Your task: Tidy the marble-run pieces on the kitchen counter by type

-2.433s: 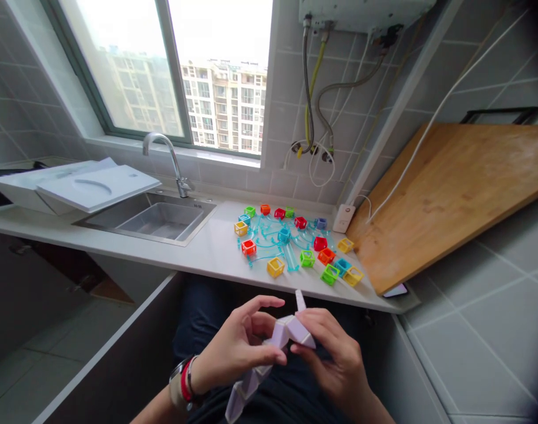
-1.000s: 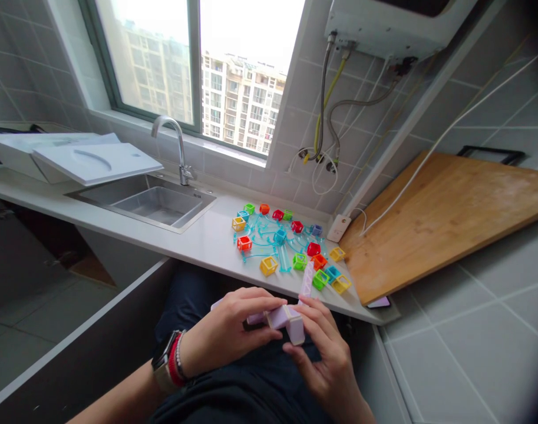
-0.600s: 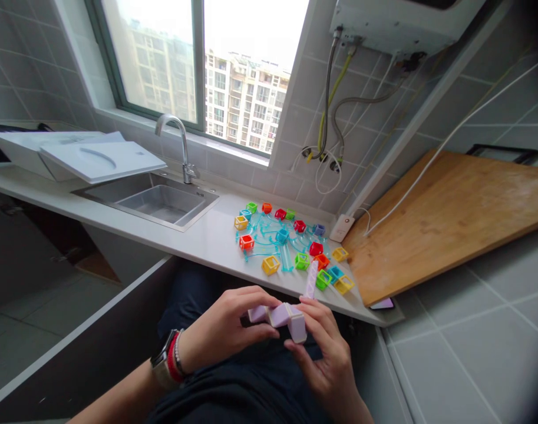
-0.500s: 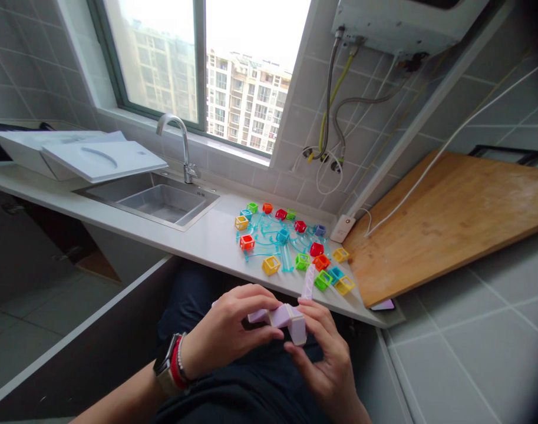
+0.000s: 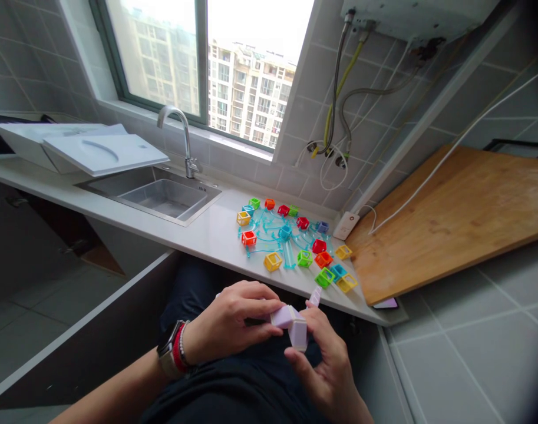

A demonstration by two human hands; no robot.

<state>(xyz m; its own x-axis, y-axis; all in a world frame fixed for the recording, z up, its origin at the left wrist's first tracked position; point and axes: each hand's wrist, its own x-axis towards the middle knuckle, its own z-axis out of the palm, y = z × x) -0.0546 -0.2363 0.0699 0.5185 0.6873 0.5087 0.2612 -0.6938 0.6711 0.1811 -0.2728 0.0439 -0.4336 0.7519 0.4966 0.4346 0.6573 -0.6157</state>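
A lilac-and-white snake puzzle (image 5: 283, 317), made of wedge-shaped segments, is held between both hands in front of my lap. My left hand (image 5: 236, 315) is closed on its left part, thumb below and fingers above, and covers much of it. With my right hand (image 5: 328, 347) I grip the right part, fingers behind a downward-bent segment and thumb low beside it. One end of the puzzle sticks up past the right fingers toward the counter edge. Part of the puzzle is hidden by my fingers.
On the white counter (image 5: 215, 247) lie several coloured cube frames, among them a yellow one (image 5: 273, 261), and clear blue connector pieces (image 5: 269, 235). A steel sink (image 5: 162, 197) with a faucet (image 5: 187, 141) is left. A wooden board (image 5: 449, 218) leans at the right.
The puzzle's raised end has swung away and to the right, showing less above the right hand. The left hand has closed further over its part. My view has shifted slightly.
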